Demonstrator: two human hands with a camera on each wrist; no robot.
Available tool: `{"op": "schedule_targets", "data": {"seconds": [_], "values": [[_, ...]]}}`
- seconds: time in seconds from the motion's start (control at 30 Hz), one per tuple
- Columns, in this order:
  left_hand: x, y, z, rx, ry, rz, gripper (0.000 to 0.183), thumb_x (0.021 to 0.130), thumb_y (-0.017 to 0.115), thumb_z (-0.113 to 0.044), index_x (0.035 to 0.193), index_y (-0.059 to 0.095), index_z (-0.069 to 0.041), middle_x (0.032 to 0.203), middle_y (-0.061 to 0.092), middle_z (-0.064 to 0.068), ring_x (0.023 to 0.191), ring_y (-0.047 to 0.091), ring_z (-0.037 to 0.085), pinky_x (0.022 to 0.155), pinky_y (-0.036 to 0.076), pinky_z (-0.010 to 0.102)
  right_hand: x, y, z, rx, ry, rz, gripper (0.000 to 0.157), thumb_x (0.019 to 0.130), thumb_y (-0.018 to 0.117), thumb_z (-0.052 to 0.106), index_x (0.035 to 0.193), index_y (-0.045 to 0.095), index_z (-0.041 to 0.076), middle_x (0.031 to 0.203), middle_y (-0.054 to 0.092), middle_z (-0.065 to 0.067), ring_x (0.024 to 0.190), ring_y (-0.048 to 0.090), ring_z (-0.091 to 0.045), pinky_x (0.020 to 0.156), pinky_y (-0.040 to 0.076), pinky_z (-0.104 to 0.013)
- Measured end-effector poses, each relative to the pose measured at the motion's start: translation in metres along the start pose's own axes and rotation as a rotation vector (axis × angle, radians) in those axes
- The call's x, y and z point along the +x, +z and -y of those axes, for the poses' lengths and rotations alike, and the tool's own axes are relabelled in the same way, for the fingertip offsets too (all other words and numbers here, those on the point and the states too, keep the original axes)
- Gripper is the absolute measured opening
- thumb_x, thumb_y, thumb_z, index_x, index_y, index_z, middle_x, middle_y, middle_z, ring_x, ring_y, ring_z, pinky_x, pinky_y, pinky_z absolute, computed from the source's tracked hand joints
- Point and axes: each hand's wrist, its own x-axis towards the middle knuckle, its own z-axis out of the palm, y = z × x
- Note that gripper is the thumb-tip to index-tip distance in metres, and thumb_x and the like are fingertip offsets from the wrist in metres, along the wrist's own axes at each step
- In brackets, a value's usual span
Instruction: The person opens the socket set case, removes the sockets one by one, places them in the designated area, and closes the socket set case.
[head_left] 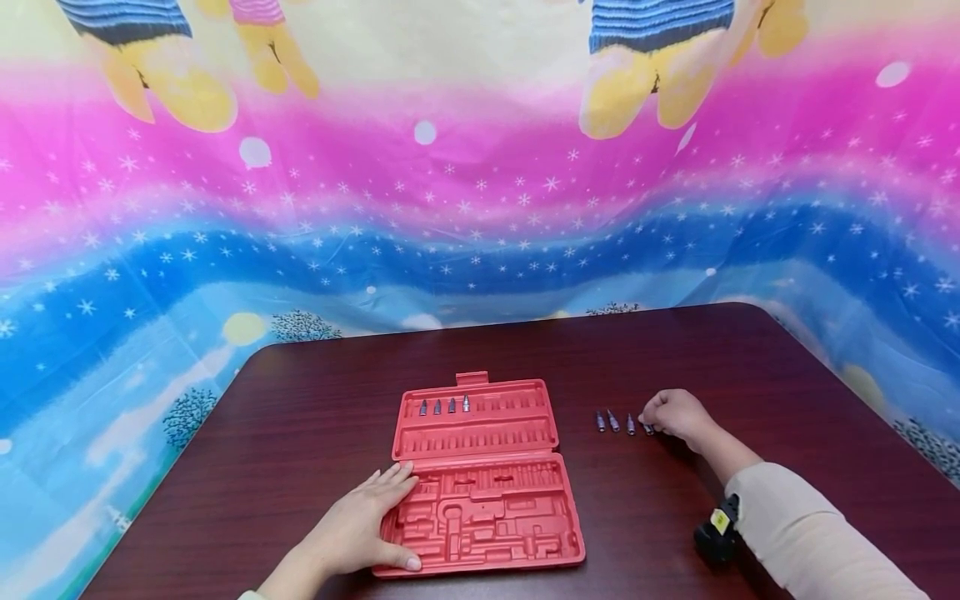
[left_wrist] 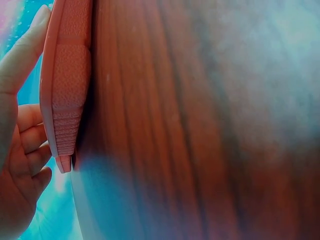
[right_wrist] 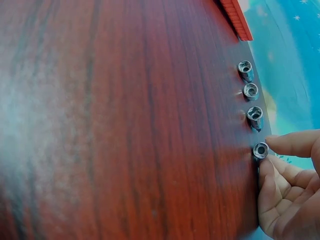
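Observation:
An open red plastic tool case [head_left: 480,457] lies flat on the table. My left hand [head_left: 367,521] rests on its left edge, fingers spread and thumb on the front rim; the left wrist view shows the hand [left_wrist: 22,150] against the case's side [left_wrist: 70,75]. Right of the case, my right hand [head_left: 678,417] pinches a small metal bit socket [right_wrist: 260,150] at the end of a row. Its thumb and fingers partly hide that piece in the head view. More bit sockets [head_left: 613,420] lie beside it. Several bit sockets [head_left: 452,406] sit in the lid's top row.
The case's lower half [head_left: 487,517] has moulded recesses. A dark wooden table [head_left: 315,417] carries everything. A printed cloth [head_left: 480,192] hangs behind the table's far edge. A black device [head_left: 717,533] is worn at my right wrist.

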Motion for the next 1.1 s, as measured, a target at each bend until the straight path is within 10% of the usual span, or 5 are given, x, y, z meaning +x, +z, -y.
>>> {"op": "schedule_targets", "data": {"seconds": [1.1], "values": [[-0.003, -0.001, 0.001, -0.041, 0.023, 0.004, 0.098, 0.058, 0.055, -0.069, 0.128, 0.041, -0.002, 0.135, 0.032, 0.012, 0.125, 0.024, 0.028, 0.098, 0.022, 0.045, -0.006, 0.021, 0.04, 0.212, -0.057, 0.053, 0.031, 0.086, 0.049, 0.013, 0.104, 0.048, -0.012, 0.089, 0.058, -0.019, 0.076, 0.058, -0.024, 0.069, 0.048, -0.036]]}}
